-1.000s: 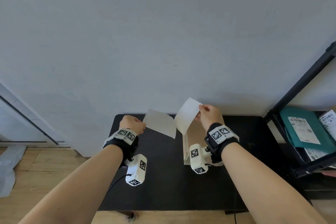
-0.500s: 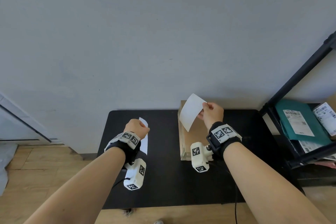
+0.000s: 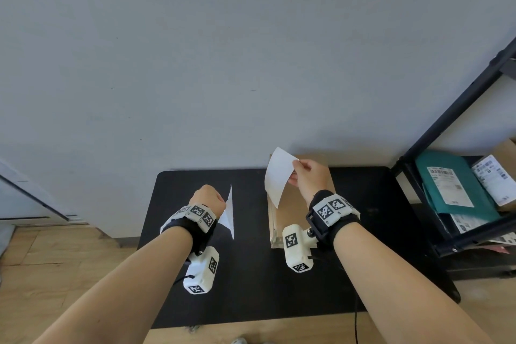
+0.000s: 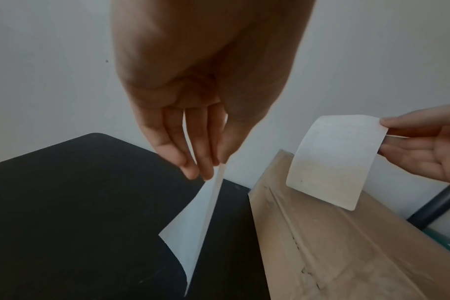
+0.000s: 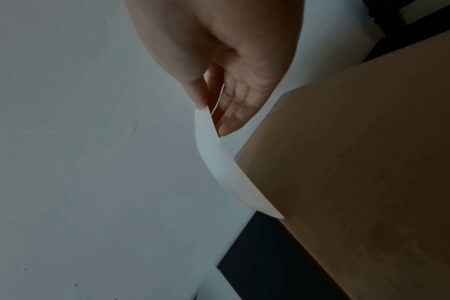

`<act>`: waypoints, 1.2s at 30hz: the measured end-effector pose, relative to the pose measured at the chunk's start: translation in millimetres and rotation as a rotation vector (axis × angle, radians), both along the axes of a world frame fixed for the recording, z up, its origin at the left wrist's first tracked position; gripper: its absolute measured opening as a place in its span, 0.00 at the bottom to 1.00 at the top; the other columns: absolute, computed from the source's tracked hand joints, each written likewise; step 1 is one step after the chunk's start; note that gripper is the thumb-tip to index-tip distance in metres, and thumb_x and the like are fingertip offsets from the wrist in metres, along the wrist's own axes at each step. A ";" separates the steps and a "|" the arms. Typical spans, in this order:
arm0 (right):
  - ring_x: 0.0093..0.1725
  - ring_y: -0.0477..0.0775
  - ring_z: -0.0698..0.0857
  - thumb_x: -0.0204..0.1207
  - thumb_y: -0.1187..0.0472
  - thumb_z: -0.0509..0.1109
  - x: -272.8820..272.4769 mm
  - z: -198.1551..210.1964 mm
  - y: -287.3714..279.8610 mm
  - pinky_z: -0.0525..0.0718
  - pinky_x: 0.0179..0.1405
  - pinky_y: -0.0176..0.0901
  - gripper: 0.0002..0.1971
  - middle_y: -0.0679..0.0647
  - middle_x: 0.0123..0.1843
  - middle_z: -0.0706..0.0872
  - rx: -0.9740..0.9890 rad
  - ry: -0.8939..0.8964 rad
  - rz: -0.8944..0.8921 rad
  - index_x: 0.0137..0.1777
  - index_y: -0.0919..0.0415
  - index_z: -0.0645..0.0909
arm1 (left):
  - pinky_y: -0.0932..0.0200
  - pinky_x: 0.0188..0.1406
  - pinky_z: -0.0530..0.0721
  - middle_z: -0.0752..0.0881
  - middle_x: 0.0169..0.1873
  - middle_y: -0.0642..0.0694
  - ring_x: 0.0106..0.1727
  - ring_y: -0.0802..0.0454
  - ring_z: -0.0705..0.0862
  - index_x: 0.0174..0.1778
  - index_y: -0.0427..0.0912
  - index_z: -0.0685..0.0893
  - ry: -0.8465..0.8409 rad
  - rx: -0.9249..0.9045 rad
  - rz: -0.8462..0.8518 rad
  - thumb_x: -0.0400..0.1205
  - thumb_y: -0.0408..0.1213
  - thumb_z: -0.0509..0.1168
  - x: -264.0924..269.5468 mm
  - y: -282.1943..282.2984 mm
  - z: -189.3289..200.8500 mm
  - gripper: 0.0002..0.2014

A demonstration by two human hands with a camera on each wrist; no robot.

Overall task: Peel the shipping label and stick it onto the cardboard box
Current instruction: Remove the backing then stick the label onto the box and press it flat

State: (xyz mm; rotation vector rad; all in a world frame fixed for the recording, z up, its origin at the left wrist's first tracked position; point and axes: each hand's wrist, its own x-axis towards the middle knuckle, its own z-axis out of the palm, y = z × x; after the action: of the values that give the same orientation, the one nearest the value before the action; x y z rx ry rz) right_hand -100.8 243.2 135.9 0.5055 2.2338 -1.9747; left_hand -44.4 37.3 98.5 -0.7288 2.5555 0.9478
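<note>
My right hand (image 3: 303,176) pinches the top corner of a blank white shipping label (image 3: 277,176) between thumb and fingers. The label (image 4: 329,160) hangs curved above the left end of the brown cardboard box (image 3: 293,218), which lies on the black table (image 3: 251,274). In the right wrist view the label (image 5: 224,168) bows down toward the box (image 5: 360,162); whether it touches I cannot tell. My left hand (image 3: 208,198) pinches the white backing sheet (image 3: 228,215) by one corner. This sheet (image 4: 193,233) hangs edge-on over the table's left half.
A black metal shelf (image 3: 435,148) stands at the right, holding a teal mailer (image 3: 452,184) with a printed label and other labelled parcels (image 3: 494,179). A grey wall (image 3: 223,50) rises right behind the table. Wooden floor (image 3: 42,274) lies to the left.
The left hand has lowered and drawn the backing sheet left, turning it edge-on. The right hand has carried the label over the box's left end.
</note>
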 end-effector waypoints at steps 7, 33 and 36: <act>0.52 0.60 0.87 0.82 0.65 0.62 -1.4 -1.8 -4.8 0.88 0.51 0.48 0.11 0.62 0.53 0.86 0.007 0.009 0.029 0.60 0.69 0.80 | 0.59 0.44 0.81 0.92 0.48 0.43 0.51 0.45 0.89 0.47 0.40 0.90 0.022 -0.039 -0.049 0.76 0.35 0.71 -5.3 0.1 5.7 0.07; 0.39 0.57 0.88 0.81 0.65 0.63 3.4 20.5 -34.3 0.90 0.31 0.43 0.11 0.63 0.48 0.86 -0.004 0.065 0.089 0.58 0.71 0.80 | 0.57 0.44 0.79 0.80 0.43 0.51 0.42 0.49 0.79 0.42 0.46 0.76 0.461 0.036 -0.338 0.71 0.44 0.77 -22.1 46.1 59.3 0.15; 0.40 0.59 0.89 0.80 0.65 0.63 3.8 21.7 -35.7 0.90 0.36 0.47 0.10 0.64 0.48 0.87 -0.010 0.066 0.072 0.56 0.70 0.81 | 0.52 0.48 0.83 0.81 0.45 0.51 0.46 0.47 0.84 0.43 0.46 0.76 0.458 0.021 -0.338 0.72 0.44 0.76 -21.1 47.0 61.3 0.14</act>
State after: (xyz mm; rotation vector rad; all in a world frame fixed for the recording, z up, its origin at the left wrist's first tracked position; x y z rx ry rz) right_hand -97.0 207.5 157.6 0.3583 2.2455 -1.9939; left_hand -65.5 84.3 159.8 -0.0593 2.9152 1.1206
